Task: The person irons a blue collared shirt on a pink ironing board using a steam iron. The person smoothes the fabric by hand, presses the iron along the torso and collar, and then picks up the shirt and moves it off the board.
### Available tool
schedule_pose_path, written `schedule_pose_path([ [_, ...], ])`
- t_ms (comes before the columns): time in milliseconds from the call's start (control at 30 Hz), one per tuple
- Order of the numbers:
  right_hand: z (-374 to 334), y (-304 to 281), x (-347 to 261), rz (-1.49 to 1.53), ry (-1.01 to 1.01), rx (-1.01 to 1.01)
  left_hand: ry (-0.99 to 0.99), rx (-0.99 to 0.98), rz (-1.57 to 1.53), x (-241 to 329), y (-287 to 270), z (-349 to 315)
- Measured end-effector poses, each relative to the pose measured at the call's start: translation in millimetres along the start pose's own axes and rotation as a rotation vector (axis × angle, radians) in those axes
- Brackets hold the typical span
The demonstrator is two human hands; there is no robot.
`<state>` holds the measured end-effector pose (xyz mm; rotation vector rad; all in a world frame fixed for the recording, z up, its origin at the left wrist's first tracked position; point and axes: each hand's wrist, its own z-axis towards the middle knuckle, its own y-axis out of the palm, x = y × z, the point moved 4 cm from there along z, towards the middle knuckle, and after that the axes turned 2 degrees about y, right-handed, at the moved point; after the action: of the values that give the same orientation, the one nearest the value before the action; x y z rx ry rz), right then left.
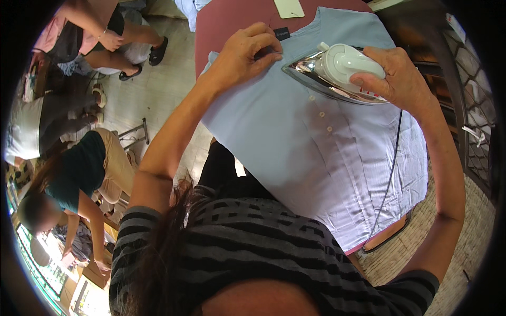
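Right hand [399, 79] is gripping the handle of a white iron [342, 64], fingers wrapping over the top and thumb closing along the near side. The iron's pointed tip is facing the left hand [252, 51]. That hand is resting on the cloth near the neck, fingers curling and thumb tip lying close to the fingertips; cannot tell whether any fabric is being pinched between them.

Position: a pale blue shirt [263, 142] is lying spread across a maroon ironing board [224, 18], its hem hanging toward the person's side. The iron is sitting on the upper part, above the buttons [321, 114].

Step, as judged: the upper front is being pressed while the left hand is steadying the cloth. The next move is probably calling for a flat, even glide, with the left fingers keeping clear of the tip and the cord [392, 168] trailing free of the path.

Materials: the shirt is looking thin and soft, running fairly smooth on the left but showing many fine creases toward the lower right. The buttons are small, round and pale. The iron is pairing a rounded plastic body with a shiny, mirror-like metal base. A dark label [282, 33] is showing at the neck; a pale card [289, 7] is lying beyond it.
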<state>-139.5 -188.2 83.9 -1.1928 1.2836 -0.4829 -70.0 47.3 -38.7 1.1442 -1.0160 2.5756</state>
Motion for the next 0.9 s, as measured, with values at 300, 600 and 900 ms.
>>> schedule_pose_path([
  [300, 11, -4, 12, 0.016, 0.003, -0.127, -0.029, 0.082, 0.258, 59, 30, -54],
  [600, 12, -4, 11, 0.059, -0.04, -0.14, -0.04, 0.158, 0.208, 55, 30, -61],
  [900, 15, -4, 5, 0.032, 0.032, -0.174, 0.02, 0.101, 0.262, 54, 31, -65],
])
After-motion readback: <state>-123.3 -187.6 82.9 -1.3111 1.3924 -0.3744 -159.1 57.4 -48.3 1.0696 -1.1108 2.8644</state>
